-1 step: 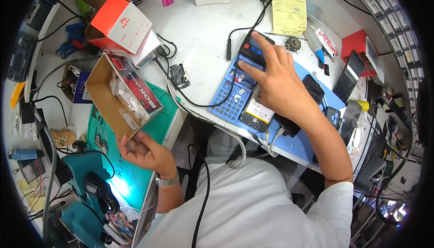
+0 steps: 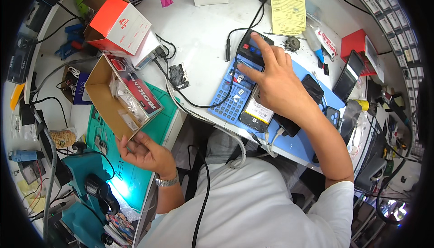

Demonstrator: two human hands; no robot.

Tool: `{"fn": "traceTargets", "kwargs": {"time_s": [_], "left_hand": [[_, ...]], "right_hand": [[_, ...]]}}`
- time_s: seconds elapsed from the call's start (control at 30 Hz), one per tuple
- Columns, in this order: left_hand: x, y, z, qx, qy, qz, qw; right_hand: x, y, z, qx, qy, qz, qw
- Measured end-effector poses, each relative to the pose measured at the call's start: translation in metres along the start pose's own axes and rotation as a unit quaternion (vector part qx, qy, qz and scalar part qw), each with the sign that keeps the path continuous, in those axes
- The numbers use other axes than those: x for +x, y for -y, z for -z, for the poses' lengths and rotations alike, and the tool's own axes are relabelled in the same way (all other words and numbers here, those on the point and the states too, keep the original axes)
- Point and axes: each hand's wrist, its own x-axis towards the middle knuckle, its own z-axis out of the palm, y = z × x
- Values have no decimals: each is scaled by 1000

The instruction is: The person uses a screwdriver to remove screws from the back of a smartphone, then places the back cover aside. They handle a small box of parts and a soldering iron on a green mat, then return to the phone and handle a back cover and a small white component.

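Note:
My right hand (image 2: pixel 282 83) reaches over the blue work mat (image 2: pixel 298 146), thumb and index finger spread apart. Their tips rest at the edges of a small dark device (image 2: pixel 251 49) with red and blue marks lit on its face. Just below the palm lies an opened phone (image 2: pixel 256 114) with its battery showing, beside a blue gridded tray (image 2: pixel 224 101). My left hand (image 2: pixel 149 155) has its fingers curled at the near corner of an open cardboard box (image 2: pixel 101 96), thumb and fingertips on the rim. Small clear plastic bags (image 2: pixel 126 105) lie inside the box.
A red and white box (image 2: pixel 121 24) stands at the back left. A black cable (image 2: pixel 199 106) loops across the desk to the tray. A yellow paper slip (image 2: pixel 288 10) lies far right of centre; a dark phone (image 2: pixel 348 76) leans near a red box (image 2: pixel 357 44). Teal equipment (image 2: pixel 81 171) fills the lower left.

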Motion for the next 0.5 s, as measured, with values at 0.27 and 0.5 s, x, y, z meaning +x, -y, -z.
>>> {"fn": "traceTargets", "kwargs": {"time_s": [0.27, 0.5], "left_hand": [[1, 7, -5, 10, -27, -36, 999], [3, 10, -5, 12, -22, -43, 999]], "right_hand": [[11, -2, 15, -24, 15, -12, 1000], [21, -7, 3, -14, -20, 3, 1000]]}}
